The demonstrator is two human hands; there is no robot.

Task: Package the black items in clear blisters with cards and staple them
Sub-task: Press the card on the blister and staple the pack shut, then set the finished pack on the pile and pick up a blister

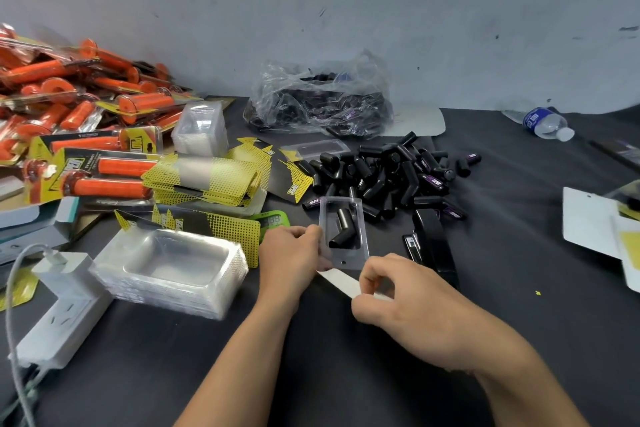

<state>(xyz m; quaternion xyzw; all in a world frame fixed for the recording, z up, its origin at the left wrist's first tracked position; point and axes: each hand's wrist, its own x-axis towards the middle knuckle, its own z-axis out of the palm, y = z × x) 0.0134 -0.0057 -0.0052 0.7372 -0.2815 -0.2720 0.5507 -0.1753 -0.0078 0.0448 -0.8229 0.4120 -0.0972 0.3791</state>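
A clear blister (343, 253) with two black cylinders (343, 230) inside lies at the table's middle. My left hand (291, 258) grips its left edge. My right hand (408, 302) pinches a white card (341, 282) whose far end sits at the blister's near edge. A heap of loose black cylinders (388, 173) lies just behind. A black stapler (433, 246) rests to the right of the blister. A stack of empty clear blisters (173, 267) stands to the left, and yellow-black printed cards (207, 180) lie behind it.
Finished orange-grip packages (69, 107) pile up at far left. A plastic bag of black parts (322, 100) sits by the wall. A white power strip (62, 308) with cable lies near left, a water bottle (547, 123) far right, white card packs (595, 222) at right edge.
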